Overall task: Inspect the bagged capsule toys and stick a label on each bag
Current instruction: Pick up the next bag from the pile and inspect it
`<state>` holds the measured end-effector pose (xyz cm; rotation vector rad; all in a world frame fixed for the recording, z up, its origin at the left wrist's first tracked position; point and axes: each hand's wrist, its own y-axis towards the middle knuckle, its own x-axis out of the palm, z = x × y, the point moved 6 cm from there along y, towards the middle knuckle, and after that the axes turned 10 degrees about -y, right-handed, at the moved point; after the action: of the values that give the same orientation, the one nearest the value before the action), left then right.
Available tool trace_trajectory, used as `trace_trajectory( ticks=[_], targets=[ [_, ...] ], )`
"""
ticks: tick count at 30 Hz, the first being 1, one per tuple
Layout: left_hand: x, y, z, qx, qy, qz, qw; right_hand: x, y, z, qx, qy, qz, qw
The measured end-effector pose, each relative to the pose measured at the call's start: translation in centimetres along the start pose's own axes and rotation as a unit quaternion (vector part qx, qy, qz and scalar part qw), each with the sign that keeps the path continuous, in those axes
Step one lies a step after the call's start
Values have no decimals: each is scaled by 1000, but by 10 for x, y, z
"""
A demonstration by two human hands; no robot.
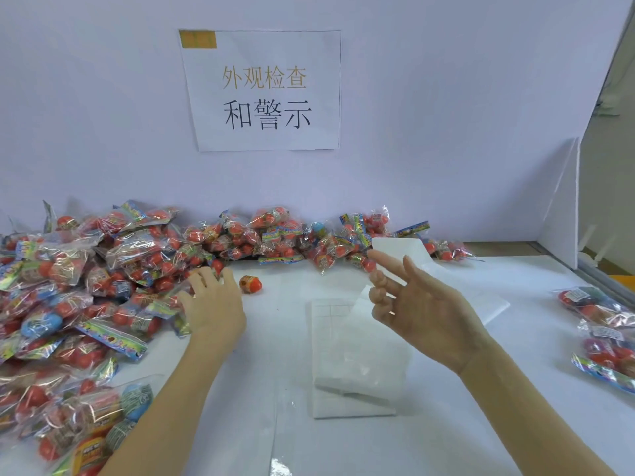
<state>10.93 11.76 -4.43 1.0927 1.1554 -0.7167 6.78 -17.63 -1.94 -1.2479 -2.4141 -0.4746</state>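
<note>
the left hand [213, 304] reaches into the bag pile [86, 286] at the left of the table [343, 448], its fingers curled onto a bag at the pile's edge; whether they grasp it cannot be told. the right hand [422, 314] hangs above the table with fingers spread and relaxed, holding nothing. under it lies the label sheet [343, 400], its backing paper partly lifted. a loose capsule [251, 284] sits just beside the left hand. more bags run along the wall [103, 115], and a few bags [601, 331] lie at the right edge. a paper sign [264, 91] hangs on the wall.
</note>
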Motion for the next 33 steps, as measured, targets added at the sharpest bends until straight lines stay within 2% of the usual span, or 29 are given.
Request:
trace_trajectory(
  ticks=[6, 8, 9, 11, 13, 15, 18, 19, 21, 24, 25, 28, 29, 33],
  targets=[
    [-19, 3, 14, 76, -20, 45, 996, -4, 4, 10, 27, -35, 42, 998],
    [-29, 2, 20, 111, -134, 82, 981, -3, 5, 13, 39, -39, 52, 997],
    [-36, 0, 23, 125, -219, 101, 962, -3, 5, 14, 43, -41, 55, 997],
    [-50, -6, 28, 139, -375, 138, 906, -4, 5, 16, 50, -49, 63, 996],
    [-57, -15, 36, 136, -485, 123, 855, -5, 5, 18, 55, -61, 69, 994],
    [-58, -21, 47, 108, -603, 47, 789, -5, 5, 19, 55, -60, 81, 993],
    [-49, -26, 66, 36, -754, -126, 644, -8, 6, 17, 28, -41, 128, 991],
    [-47, -29, 73, 31, -772, -171, 611, -9, 5, 15, 15, -55, 146, 988],
    [-43, -34, 83, 43, -785, -223, 577, -9, 5, 13, -1, -110, 164, 980],
    [-41, -41, 91, 74, -791, -247, 554, -1, 4, 15, -11, -185, 143, 972],
    [-41, -44, 94, 92, -781, -249, 565, 2, 5, 16, -16, -208, 141, 968],
    [-41, -50, 99, 124, -735, -228, 627, 4, 6, 16, -47, -253, 178, 950],
    [-41, -51, 100, 121, -730, -225, 633, 2, 6, 15, -54, -253, 199, 945],
    [-38, -53, 100, 88, -761, -234, 598, -12, 2, 8, -70, -226, 261, 936]
  ],
)
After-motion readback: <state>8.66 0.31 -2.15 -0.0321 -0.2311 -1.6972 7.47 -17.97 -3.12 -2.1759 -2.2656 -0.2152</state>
